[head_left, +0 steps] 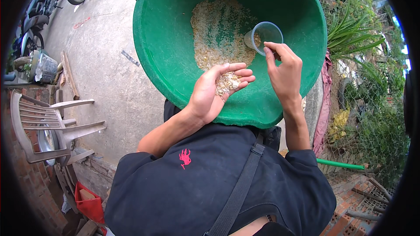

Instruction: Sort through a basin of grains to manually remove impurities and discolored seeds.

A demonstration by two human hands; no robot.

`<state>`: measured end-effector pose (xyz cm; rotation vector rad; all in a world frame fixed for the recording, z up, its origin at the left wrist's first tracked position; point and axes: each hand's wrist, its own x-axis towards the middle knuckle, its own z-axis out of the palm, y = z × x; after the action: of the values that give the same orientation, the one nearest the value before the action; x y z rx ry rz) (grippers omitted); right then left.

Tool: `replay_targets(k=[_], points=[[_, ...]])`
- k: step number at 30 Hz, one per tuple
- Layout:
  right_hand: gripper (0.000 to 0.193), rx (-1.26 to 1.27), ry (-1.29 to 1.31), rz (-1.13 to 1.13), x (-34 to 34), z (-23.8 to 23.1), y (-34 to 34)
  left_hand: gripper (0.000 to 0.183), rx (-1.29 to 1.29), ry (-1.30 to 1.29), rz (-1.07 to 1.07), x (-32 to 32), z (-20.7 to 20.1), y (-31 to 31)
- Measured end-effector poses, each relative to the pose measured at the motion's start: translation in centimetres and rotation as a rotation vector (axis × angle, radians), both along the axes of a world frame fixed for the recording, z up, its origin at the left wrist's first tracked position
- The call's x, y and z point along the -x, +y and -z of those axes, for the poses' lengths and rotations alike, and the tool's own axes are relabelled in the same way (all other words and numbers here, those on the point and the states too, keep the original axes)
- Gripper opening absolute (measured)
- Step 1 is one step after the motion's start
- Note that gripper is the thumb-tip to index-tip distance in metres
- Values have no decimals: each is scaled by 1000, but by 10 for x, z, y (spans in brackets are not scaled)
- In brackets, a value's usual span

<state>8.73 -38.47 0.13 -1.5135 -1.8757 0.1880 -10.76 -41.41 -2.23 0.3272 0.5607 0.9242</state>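
Observation:
A big green tub (168,57) lies in front of me, with loose pale-yellow grain (205,48) spread over its bottom. My left hand (204,88) is cupped, palm up, over the tub's near side and holds a small heap of grain (227,83). To its right, my right hand (286,72) has thumb and fingertips pinched together at the near rim of a clear plastic cup (272,31). What the pinch holds, if anything, is too small to make out. The cup sits tilted against the grain's right edge, and a little grain shows inside it.
Left on the concrete stand a plastic chair (65,122), a bucket (43,67) and motorbikes (33,22). A wire fence (350,148) with plants (350,35) runs along the right. A green pole (341,164) sticks out beside my right elbow.

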Motion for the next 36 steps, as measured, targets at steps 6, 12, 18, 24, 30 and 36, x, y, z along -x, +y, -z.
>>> replay_targets(k=[6,12,18,24,30,36], points=[[16,-81,-191,174,-7,9,3,46,4,-1,1,-1,-1,0],[13,-57,-110,-88,2,4,-1,45,4,-20,2,-1,3,1],[17,-110,-79,-611,22,-7,-7,34,92,61,-76,1,-1,-2],[23,-104,-148,-694,25,-8,-11,30,120,21,-69,3,14,0],[18,-46,-206,-714,28,0,-13,29,84,20,-4,3,15,-2],[15,-14,-169,-719,28,-1,-13,29,71,-5,16,3,20,-1]])
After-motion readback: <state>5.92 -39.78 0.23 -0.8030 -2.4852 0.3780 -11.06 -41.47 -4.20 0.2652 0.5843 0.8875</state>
